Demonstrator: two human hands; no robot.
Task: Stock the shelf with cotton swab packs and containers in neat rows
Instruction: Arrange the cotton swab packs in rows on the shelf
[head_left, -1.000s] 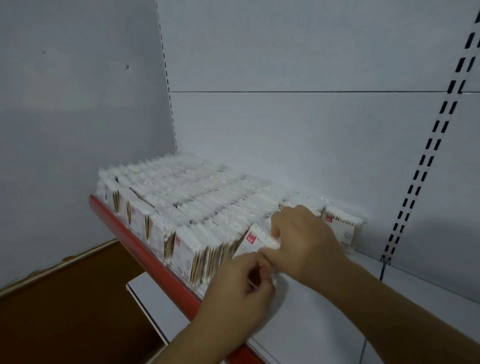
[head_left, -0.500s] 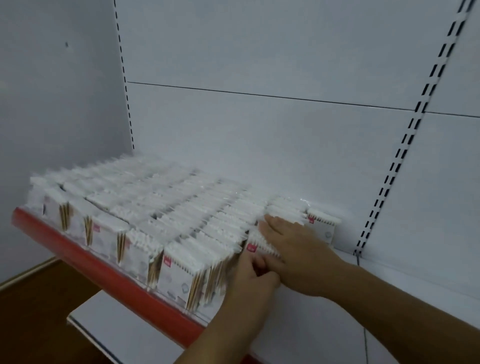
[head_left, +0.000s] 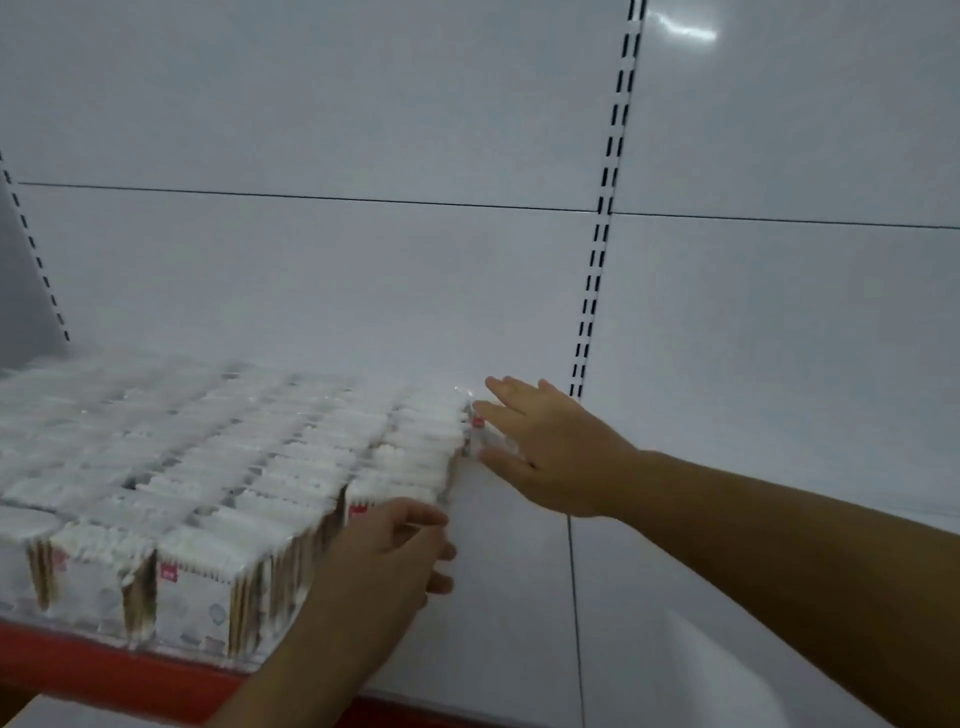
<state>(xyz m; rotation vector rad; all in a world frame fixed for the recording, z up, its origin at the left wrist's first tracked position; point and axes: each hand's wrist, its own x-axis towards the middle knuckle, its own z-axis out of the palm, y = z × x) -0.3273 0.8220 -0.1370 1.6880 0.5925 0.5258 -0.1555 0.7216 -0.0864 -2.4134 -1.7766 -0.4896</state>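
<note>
Many packs (head_left: 218, 467) stand in tight rows across the left of the shelf (head_left: 519, 597), behind its red lip (head_left: 104, 670). The left hand (head_left: 389, 566) sits at the right end of the front rows, fingers curled and thumb on a pack's top; whether it grips is unclear. Further right and back, the right hand (head_left: 556, 452) is spread, its straight fingers touching the end pack (head_left: 480, 439) near the back panel.

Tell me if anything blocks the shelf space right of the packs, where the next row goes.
Nothing visible does. The shelf right of the cotton swab packs is bare; only the right hand at the row's back and the left hand at its front reach over it.
</note>
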